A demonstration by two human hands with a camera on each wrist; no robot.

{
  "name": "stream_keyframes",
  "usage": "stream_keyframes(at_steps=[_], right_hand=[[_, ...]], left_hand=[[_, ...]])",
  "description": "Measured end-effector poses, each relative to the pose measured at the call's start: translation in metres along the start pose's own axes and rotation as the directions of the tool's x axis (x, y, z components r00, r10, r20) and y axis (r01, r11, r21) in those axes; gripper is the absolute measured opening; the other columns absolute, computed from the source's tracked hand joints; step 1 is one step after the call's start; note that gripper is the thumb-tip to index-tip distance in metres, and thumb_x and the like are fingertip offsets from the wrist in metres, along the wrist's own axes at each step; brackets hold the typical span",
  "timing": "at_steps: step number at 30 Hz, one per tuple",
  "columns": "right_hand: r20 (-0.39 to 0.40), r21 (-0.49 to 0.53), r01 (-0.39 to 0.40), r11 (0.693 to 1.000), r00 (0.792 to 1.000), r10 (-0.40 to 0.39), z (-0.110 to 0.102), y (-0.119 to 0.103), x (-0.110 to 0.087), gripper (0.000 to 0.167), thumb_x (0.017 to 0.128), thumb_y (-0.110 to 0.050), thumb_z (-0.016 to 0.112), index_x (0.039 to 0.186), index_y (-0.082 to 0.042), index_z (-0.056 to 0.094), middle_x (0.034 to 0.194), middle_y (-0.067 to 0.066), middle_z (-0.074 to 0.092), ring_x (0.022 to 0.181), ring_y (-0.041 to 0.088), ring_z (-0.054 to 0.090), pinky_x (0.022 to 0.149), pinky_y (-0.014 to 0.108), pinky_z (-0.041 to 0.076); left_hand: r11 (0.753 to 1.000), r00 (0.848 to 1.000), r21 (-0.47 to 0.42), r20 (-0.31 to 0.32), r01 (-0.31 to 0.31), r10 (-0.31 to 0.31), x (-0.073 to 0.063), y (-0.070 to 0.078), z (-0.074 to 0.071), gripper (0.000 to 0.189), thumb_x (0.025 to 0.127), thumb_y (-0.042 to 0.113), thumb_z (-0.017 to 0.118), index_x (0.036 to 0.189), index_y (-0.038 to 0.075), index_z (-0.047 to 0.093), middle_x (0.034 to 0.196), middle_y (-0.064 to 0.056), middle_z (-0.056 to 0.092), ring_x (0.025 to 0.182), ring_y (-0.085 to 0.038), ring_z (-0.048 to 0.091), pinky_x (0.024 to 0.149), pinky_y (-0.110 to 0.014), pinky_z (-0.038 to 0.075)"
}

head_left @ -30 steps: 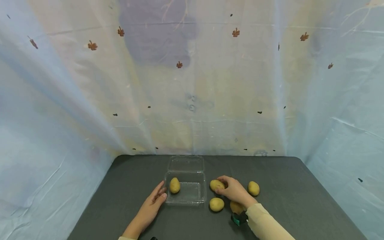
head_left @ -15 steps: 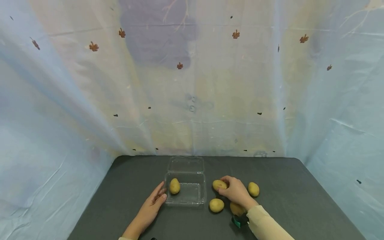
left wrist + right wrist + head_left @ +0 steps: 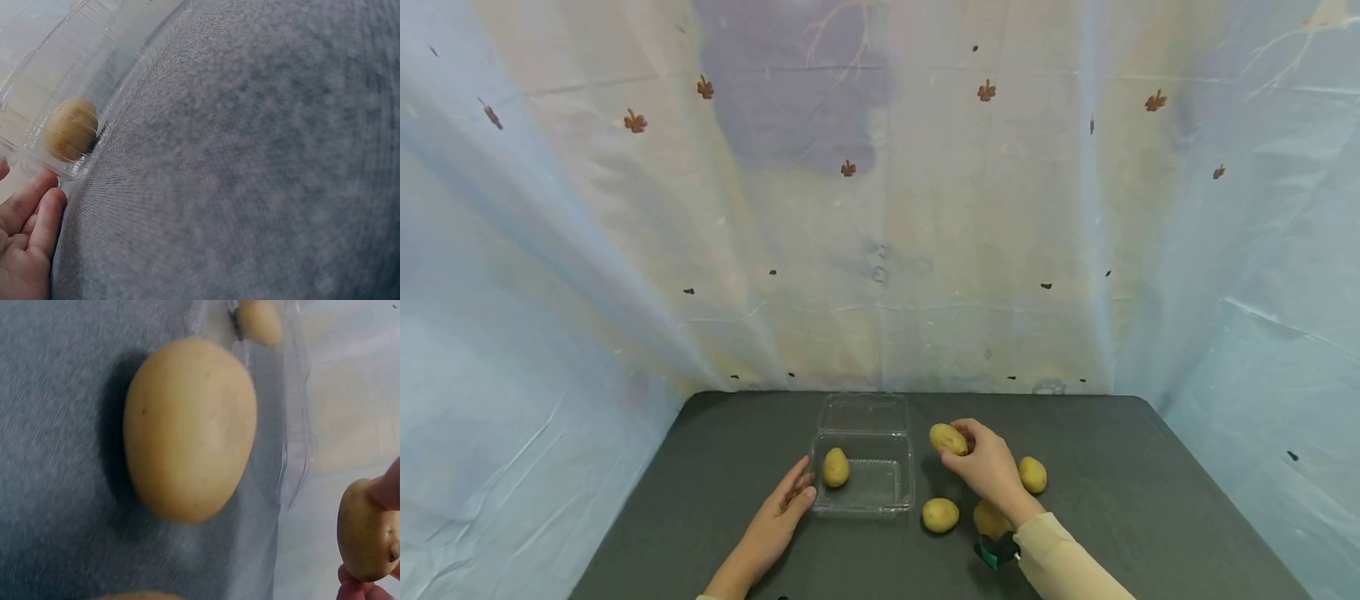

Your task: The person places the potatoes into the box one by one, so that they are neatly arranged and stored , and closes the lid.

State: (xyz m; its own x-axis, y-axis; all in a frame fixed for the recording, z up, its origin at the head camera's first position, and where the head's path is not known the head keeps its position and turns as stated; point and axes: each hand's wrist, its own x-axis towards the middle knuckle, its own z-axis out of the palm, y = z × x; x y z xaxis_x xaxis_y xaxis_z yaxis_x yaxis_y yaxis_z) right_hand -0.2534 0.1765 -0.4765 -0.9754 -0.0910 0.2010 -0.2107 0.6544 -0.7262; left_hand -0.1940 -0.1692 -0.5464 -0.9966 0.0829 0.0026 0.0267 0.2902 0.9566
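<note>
My right hand (image 3: 988, 467) grips a yellow potato (image 3: 947, 439) between thumb and fingers, above the table to the right of a clear plastic clamshell box (image 3: 912, 475). The right wrist view shows the held potato (image 3: 365, 534) at its right edge. My left hand (image 3: 778, 512) has its fingers extended at the box's left wall; in the left wrist view the fingertips (image 3: 47, 181) touch or nearly touch the box's corner. One potato (image 3: 836, 468) lies inside the box on the left. The box's lid (image 3: 863, 414) stands open at the back.
Loose potatoes lie on the dark table (image 3: 737, 433): one (image 3: 940, 515) front of the right hand, one (image 3: 1032, 474) to its right, and one (image 3: 990, 519) partly hidden under the right wrist. A patterned curtain (image 3: 880, 250) hangs behind.
The right hand has lifted its potato off the table, after shifting it slightly to the right. The left hand and the box stay in place.
</note>
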Motion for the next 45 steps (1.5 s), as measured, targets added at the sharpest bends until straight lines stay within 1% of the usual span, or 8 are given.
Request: stream_keyframes(at_steps=[5,12,20,25,30,34,40,45], right_hand=[[-0.004,0.031,0.019,0.999,1.000,-0.019,0.004,-0.008,-0.002,0.047,0.084,-0.032,0.077,0.126,-0.019,0.059,0.104,-0.001,0.063,0.073,0.010,0.058,0.058,0.029,0.049],[0.030,0.051,0.098,0.994,0.995,-0.100,0.016,-0.024,-0.005,0.045,0.086,-0.035,0.075,0.125,-0.018,0.059,0.098,-0.003,0.062,0.069,0.011,0.056,0.054,0.028,0.049],[0.107,0.070,0.154,0.986,0.981,-0.161,0.043,-0.045,-0.007,0.045,0.087,-0.037,0.072,0.125,-0.016,0.060,0.095,-0.004,0.061,0.068,0.011,0.056,0.055,0.028,0.050],[0.130,0.065,0.149,0.987,0.979,-0.156,0.063,-0.057,-0.008,0.046,0.087,-0.038,0.072,0.125,-0.015,0.060,0.095,-0.005,0.060,0.069,0.009,0.055,0.056,0.027,0.049],[0.115,-0.002,0.151,0.989,0.982,-0.150,0.080,-0.063,-0.007,0.047,0.086,-0.040,0.073,0.124,-0.015,0.062,0.092,-0.008,0.060,0.067,0.006,0.054,0.054,0.025,0.047],[0.056,-0.103,0.195,0.975,0.980,-0.190,0.090,-0.064,-0.006,0.043,0.084,-0.039,0.074,0.118,-0.015,0.066,0.087,-0.009,0.061,0.066,0.007,0.049,0.053,0.025,0.042],[-0.020,-0.243,0.212,0.947,0.975,-0.223,0.101,-0.064,-0.002,0.040,0.080,-0.042,0.077,0.111,-0.018,0.070,0.083,-0.009,0.063,0.067,0.011,0.041,0.066,0.032,0.034],[-0.020,-0.297,0.169,0.940,0.983,-0.183,0.105,-0.064,-0.002,0.041,0.079,-0.046,0.077,0.110,-0.020,0.070,0.085,-0.008,0.063,0.073,0.015,0.039,0.077,0.042,0.027]], left_hand=[[1.000,1.000,0.001,-0.003,-0.007,0.007,0.001,-0.001,0.000,0.062,0.100,0.043,0.051,0.154,0.026,0.026,0.148,-0.016,0.041,0.137,-0.034,0.036,0.109,-0.055,0.030],[1.000,1.000,-0.010,-0.003,-0.004,0.004,0.003,-0.006,0.001,0.062,0.101,0.040,0.051,0.154,0.022,0.025,0.147,-0.020,0.040,0.136,-0.037,0.035,0.108,-0.056,0.030],[0.999,1.000,-0.033,0.007,-0.009,0.010,0.000,0.000,-0.001,0.062,0.100,0.042,0.052,0.154,0.026,0.026,0.148,-0.017,0.041,0.137,-0.034,0.035,0.109,-0.054,0.030],[0.999,1.000,-0.043,0.012,-0.015,0.016,-0.001,0.001,-0.002,0.062,0.100,0.040,0.052,0.154,0.026,0.025,0.148,-0.018,0.040,0.137,-0.034,0.035,0.108,-0.054,0.031],[1.000,1.000,-0.029,0.018,-0.012,0.012,0.000,0.001,-0.002,0.063,0.100,0.042,0.051,0.154,0.026,0.025,0.148,-0.018,0.040,0.137,-0.035,0.035,0.108,-0.054,0.031],[1.000,1.000,-0.016,0.011,-0.002,0.003,0.002,-0.002,-0.001,0.063,0.099,0.044,0.051,0.154,0.027,0.025,0.148,-0.017,0.040,0.136,-0.034,0.036,0.107,-0.053,0.033],[1.000,1.000,-0.015,-0.003,0.006,-0.006,0.003,-0.006,0.000,0.061,0.099,0.045,0.052,0.153,0.031,0.027,0.147,-0.014,0.042,0.136,-0.031,0.038,0.108,-0.051,0.034],[0.999,1.000,-0.042,0.004,-0.009,0.009,0.003,-0.006,-0.001,0.060,0.100,0.042,0.052,0.153,0.027,0.028,0.147,-0.016,0.041,0.136,-0.032,0.037,0.108,-0.052,0.032]])
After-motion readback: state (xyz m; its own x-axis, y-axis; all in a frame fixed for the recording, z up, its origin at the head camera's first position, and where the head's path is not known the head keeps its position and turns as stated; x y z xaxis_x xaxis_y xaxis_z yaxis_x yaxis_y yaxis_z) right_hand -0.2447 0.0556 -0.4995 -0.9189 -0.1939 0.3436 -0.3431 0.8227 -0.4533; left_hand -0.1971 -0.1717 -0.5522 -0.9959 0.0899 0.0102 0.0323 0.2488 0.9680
